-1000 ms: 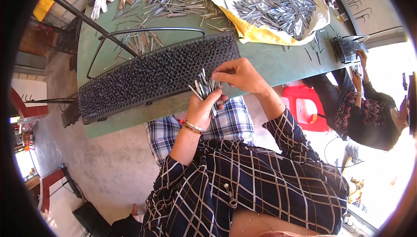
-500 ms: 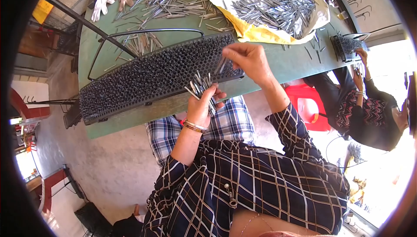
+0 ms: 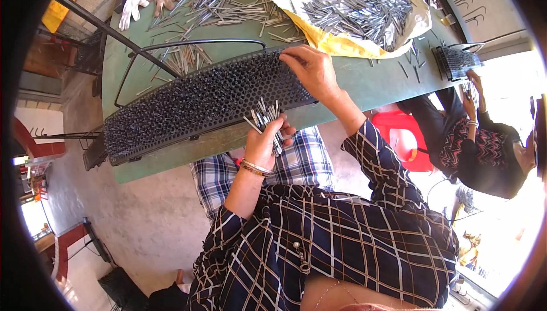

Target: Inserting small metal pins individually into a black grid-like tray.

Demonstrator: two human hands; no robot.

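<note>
The left hand (image 3: 263, 143) is closed around a bundle of metal pins (image 3: 265, 118), their tips fanning upward just below the near edge of the perforated black rack (image 3: 199, 103). The right hand (image 3: 310, 69) rests fingers-down on the rack's upper right end; whether its grip has hold of a single pin cannot be told.

The rack lies lengthwise on the green tabletop (image 3: 364, 83), directly in front of the person. Most of its holes appear already filled with pins along its whole length; the right end under the hand appears to be the area in work, and the bundle in the left hand is not yet placed.

Beyond the rack, loose pins (image 3: 228, 3) lie scattered on the tabletop, and a larger heap sits on a white and yellow sheet (image 3: 336, 43). A pair of white gloves (image 3: 148, 0) lies at the far left. A co-worker (image 3: 478, 140) at the right handles a second small rack (image 3: 453, 60). Nothing stands between the hands and the rack.
</note>
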